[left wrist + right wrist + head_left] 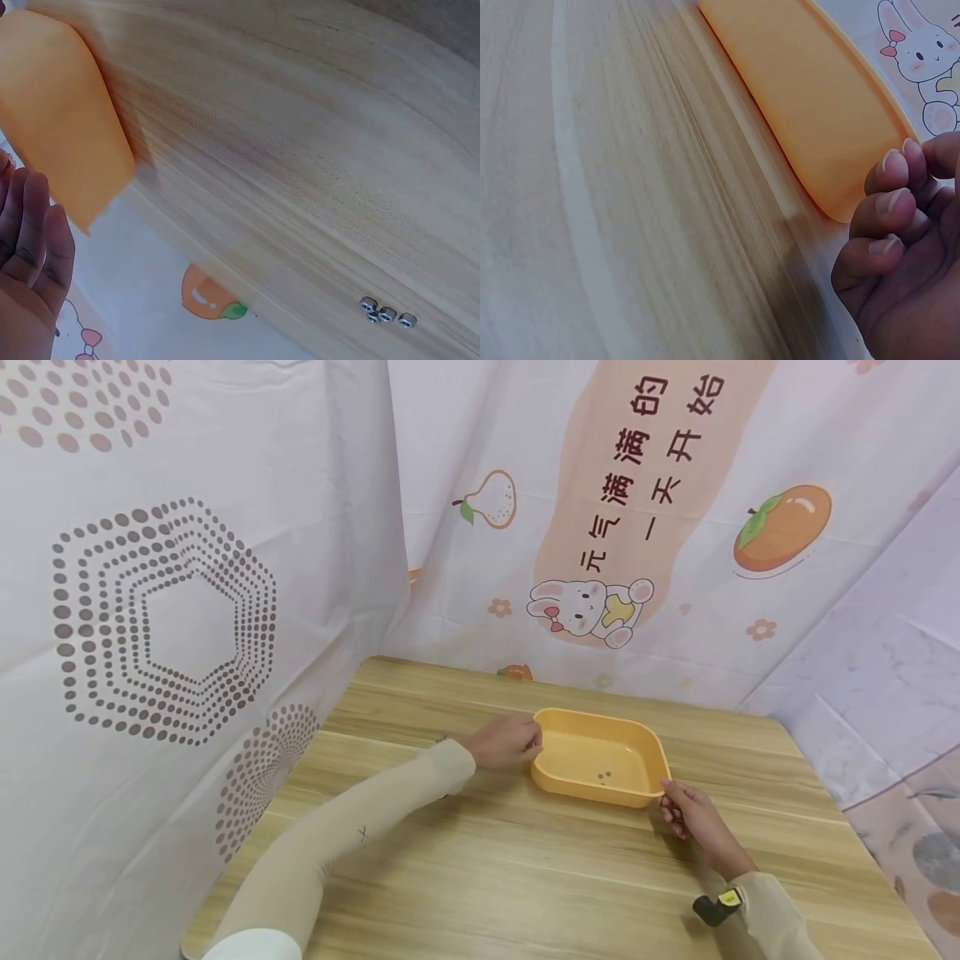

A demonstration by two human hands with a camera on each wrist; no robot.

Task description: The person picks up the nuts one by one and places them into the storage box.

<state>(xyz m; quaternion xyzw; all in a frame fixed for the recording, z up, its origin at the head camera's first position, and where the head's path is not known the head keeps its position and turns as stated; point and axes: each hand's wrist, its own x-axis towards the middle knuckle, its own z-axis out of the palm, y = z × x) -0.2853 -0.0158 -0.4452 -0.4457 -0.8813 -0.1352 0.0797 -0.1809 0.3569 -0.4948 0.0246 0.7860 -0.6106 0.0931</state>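
Note:
A shallow yellow-orange plastic tray (592,719) with rounded corners sits toward the back of the wooden table. A few small nuts lie on its floor. My left hand (504,741) is at the tray's left end, fingers bent at the rim. In the left wrist view, the left fingers (34,217) are beside the tray's wall (71,112), with the fingertips partly cut off by the frame edge. At the near right corner my right hand (697,818) pinches the rim between thumb and forefinger. Its other fingers (881,214) curl loosely below the tray's edge.
Several metal hex nuts (386,313) lie together on the wooden tabletop (480,877), close to the left forearm. Printed curtains (465,585) hang along the table's back and left sides. A black strap piece with a yellow tag (718,906) sits at the right wrist.

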